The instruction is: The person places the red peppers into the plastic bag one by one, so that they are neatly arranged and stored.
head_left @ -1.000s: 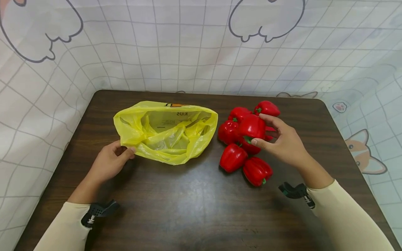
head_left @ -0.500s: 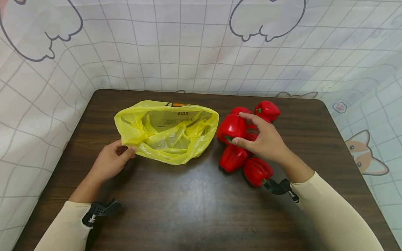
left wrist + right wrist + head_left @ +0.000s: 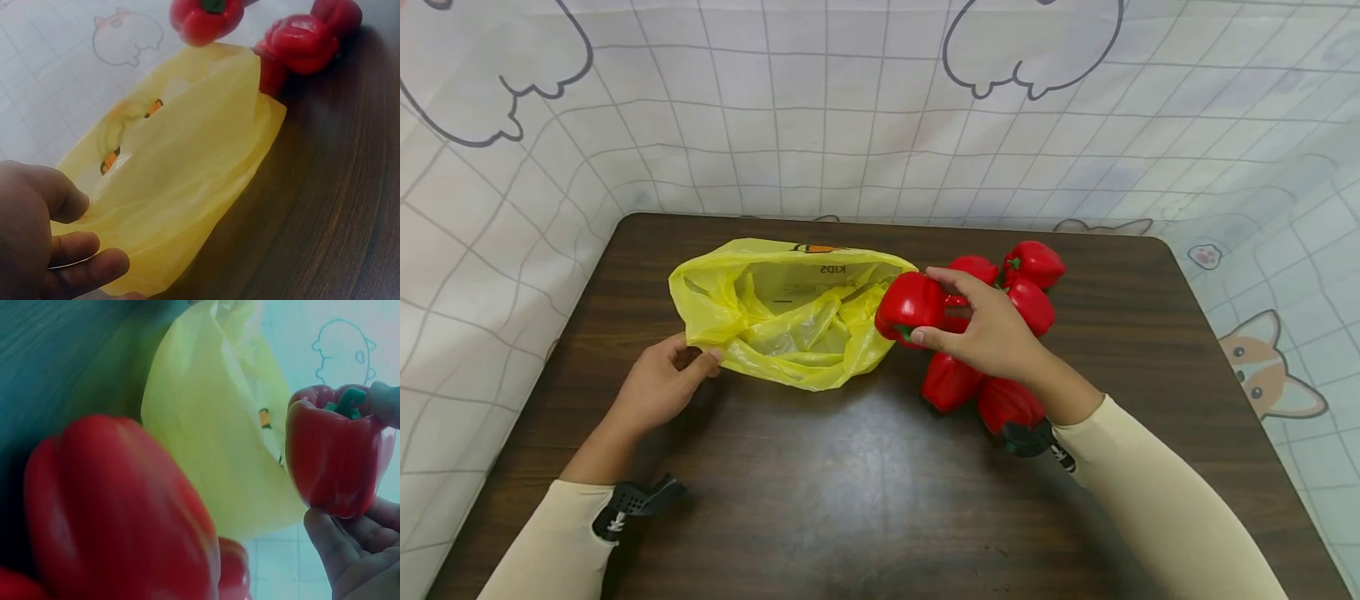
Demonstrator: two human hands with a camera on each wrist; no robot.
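Observation:
A yellow plastic bag (image 3: 797,367) lies with its mouth gaping on the dark wooden table. My left hand (image 3: 662,383) pinches the bag's near left edge between thumb and fingers; the left wrist view shows the thumb (image 3: 65,197) against the plastic. A red bell pepper (image 3: 912,304) with a green stem is gripped by my right hand (image 3: 988,333), thumb on one end and fingertips on the other. It hangs at the right rim of the bag's mouth. In the right wrist view the held bell pepper (image 3: 337,450) is beside the bag (image 3: 212,431).
Several more red bell peppers are grouped right of the bag, including one at the back (image 3: 1033,264), one beside my hand (image 3: 1032,305) and one nearer me (image 3: 951,383). A white grid-patterned cloth (image 3: 850,125) hangs behind the table (image 3: 820,492).
My right hand has lifted the bell pepper off the group and carried it left to the bag's right rim. My left hand stays in place on the bag's edge.

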